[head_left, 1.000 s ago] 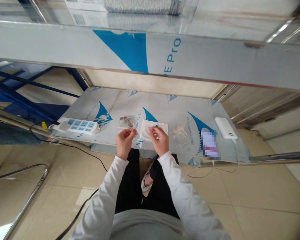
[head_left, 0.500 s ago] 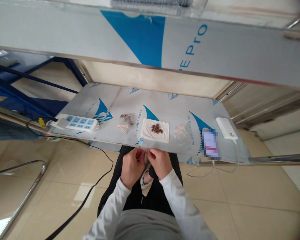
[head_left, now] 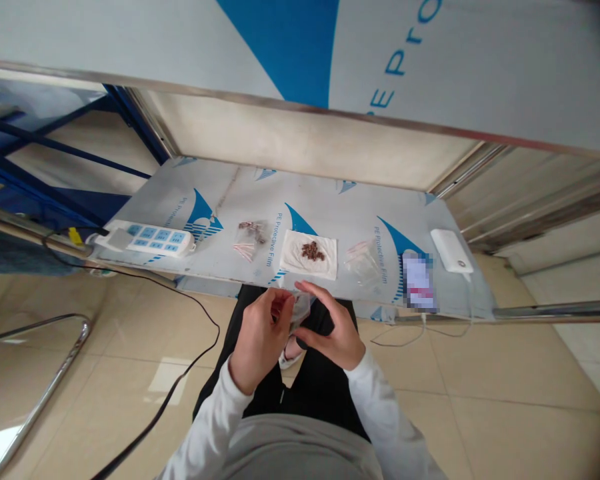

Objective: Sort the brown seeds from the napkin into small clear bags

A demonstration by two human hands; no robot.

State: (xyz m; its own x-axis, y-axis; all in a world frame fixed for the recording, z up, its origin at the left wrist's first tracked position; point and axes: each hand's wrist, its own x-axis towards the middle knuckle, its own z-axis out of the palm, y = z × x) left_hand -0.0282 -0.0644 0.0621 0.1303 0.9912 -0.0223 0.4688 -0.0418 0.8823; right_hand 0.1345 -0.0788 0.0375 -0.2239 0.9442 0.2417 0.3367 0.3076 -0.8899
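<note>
Just in front of the shelf edge, over my lap, my left hand [head_left: 260, 333] pinches a small clear plastic bag [head_left: 301, 308] between thumb and fingers. My right hand [head_left: 341, 331] is at the bag's right side, thumb and forefinger spread apart around it. Whether a fingertip touches the bag, I cannot tell. Dark contents seem to show low in the bag, partly hidden by my fingers. Beyond the hands, small brown pieces [head_left: 313, 251] lie heaped on a white cloth or tissue [head_left: 294, 261].
Filled small bags [head_left: 251, 233] lie left of the cloth, flat clear bags [head_left: 364, 263] right of it. A power strip [head_left: 150, 239], a phone [head_left: 419, 283] and a white power bank [head_left: 451, 251] rest on the shelf [head_left: 240, 193]. An upper shelf [head_left: 170, 40] overhangs the back.
My right hand has gone from a pinch at the bag to spread fingers and shifted right. More of the bag shows, still in my left hand. The camera view has tilted slightly.
</note>
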